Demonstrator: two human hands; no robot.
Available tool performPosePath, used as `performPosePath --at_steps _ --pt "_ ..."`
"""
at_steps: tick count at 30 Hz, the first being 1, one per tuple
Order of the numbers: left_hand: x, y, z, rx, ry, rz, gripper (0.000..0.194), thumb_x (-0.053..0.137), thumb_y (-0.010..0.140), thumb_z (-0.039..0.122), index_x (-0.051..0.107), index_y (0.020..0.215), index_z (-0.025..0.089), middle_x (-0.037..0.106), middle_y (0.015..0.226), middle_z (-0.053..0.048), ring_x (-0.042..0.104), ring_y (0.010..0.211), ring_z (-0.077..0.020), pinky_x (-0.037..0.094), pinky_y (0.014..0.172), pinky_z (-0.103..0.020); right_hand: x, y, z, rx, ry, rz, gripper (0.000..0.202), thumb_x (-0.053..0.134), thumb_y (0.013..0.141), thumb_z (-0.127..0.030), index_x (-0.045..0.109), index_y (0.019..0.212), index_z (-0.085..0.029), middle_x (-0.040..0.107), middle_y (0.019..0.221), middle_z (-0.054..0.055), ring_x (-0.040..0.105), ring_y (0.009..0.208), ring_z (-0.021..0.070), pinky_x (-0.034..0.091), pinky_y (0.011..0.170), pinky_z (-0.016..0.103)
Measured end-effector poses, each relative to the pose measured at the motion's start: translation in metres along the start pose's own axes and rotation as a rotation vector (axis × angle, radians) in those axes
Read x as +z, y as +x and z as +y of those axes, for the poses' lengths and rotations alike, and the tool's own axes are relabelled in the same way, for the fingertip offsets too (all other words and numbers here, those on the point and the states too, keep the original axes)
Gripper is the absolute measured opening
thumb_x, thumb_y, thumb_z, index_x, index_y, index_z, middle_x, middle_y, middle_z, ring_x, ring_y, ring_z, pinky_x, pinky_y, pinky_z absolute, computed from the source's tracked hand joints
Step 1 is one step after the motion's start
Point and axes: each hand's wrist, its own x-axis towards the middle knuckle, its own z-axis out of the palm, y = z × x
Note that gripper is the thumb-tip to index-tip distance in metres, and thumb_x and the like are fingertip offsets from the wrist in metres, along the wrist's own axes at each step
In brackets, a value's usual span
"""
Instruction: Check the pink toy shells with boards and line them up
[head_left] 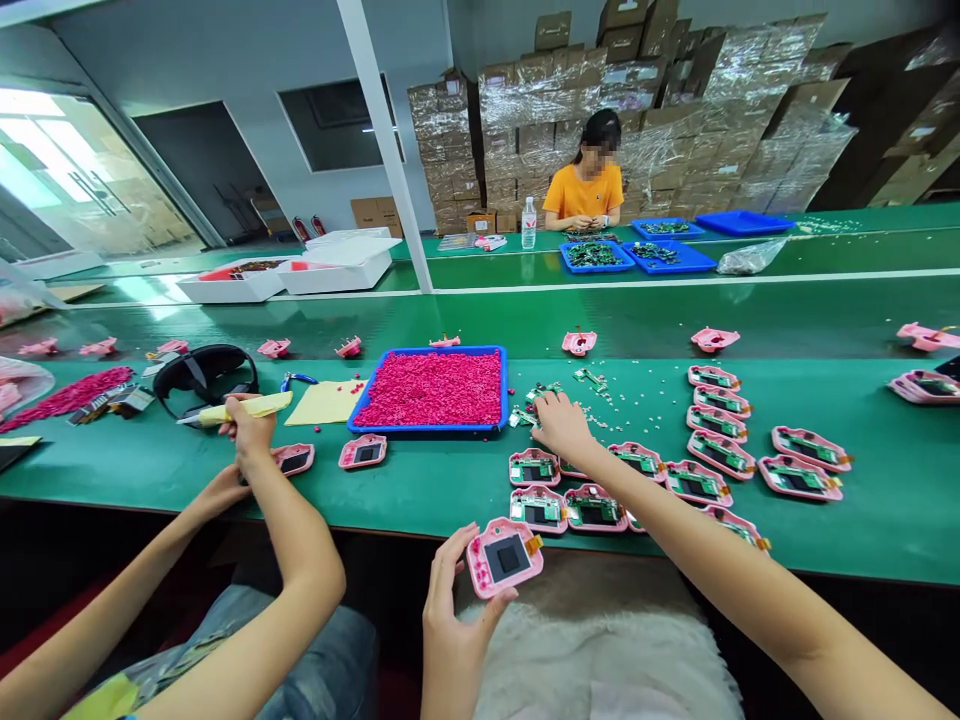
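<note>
Near the bottom centre, my left hand [456, 610] holds a pink shell [505, 558] by its edges, with a dark square screen, small pink buttons and an orange ribbon showing. My right hand [562, 428] reaches over the table to a small pile of green circuit boards [523, 414]; its fingertips are at the boards, and whatever they pinch is too small to make out. Below my right forearm stand rows of pink shells with green boards [538, 508]. A blue tray [429, 431] full of small pink pieces lies left of the pile.
At the left, a co-worker's hands [247, 425] hold a yellow tool [259, 406] and a pink shell [295, 458]. Black headphones [206, 375] lie behind them. A person in orange [585, 190] sits across the table near blue trays [671, 260]. More shells [802, 478] lie at the right.
</note>
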Motion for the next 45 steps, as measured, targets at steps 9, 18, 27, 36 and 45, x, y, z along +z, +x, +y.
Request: performPosePath --at_steps 9,18,27,36,45 --pt "-0.001 -0.005 -0.001 0.03 -0.016 0.087 0.057 0.075 0.069 0.054 0.064 0.117 0.026 0.065 0.124 -0.009 0.062 0.114 -0.0284 0.049 0.097 -0.042 0.002 -0.013 0.02 -0.039 0.014 0.047 0.02 0.07 0.083 -0.036 0.073 0.092 -0.019 0.065 0.109 0.013 0.056 0.107 0.0312 0.049 0.079 0.039" --pt "0.001 -0.003 0.009 -0.094 -0.062 0.036 0.064 0.076 0.067 0.054 0.063 0.121 0.023 0.07 0.123 -0.009 0.063 0.118 -0.0288 0.047 0.104 -0.042 -0.028 -0.07 0.03 -0.25 0.258 0.274 0.017 0.065 0.085 -0.029 0.074 0.097 -0.02 0.063 0.126 0.011 0.054 0.111 0.0292 0.046 0.095 0.048" --pt "0.019 -0.007 0.012 -0.135 -0.138 -0.056 0.069 0.082 0.064 0.047 0.062 0.126 0.024 0.07 0.125 -0.008 0.065 0.117 -0.0279 0.054 0.099 -0.038 -0.062 -0.161 -0.006 -0.566 0.38 0.355 0.025 0.066 0.084 -0.027 0.07 0.109 -0.026 0.066 0.126 0.008 0.056 0.114 0.0286 0.041 0.104 0.055" --pt "0.024 -0.013 0.04 -0.134 -0.194 -0.145 0.073 0.083 0.061 0.05 0.063 0.126 0.024 0.071 0.122 -0.009 0.067 0.113 -0.0274 0.052 0.101 -0.037 -0.066 -0.174 0.004 -0.556 0.423 0.34 0.032 0.066 0.086 -0.026 0.067 0.118 -0.027 0.065 0.128 0.008 0.054 0.116 0.0291 0.043 0.104 0.055" --pt "0.033 -0.025 0.033 -0.307 -0.431 -0.404 0.09 0.081 0.062 0.053 0.05 0.139 0.018 0.069 0.124 -0.014 0.068 0.108 -0.0286 0.052 0.097 -0.036 -0.055 -0.195 0.022 -0.538 0.627 0.335 0.035 0.071 0.083 -0.03 0.068 0.118 -0.03 0.07 0.117 0.007 0.055 0.117 0.0286 0.053 0.094 0.046"
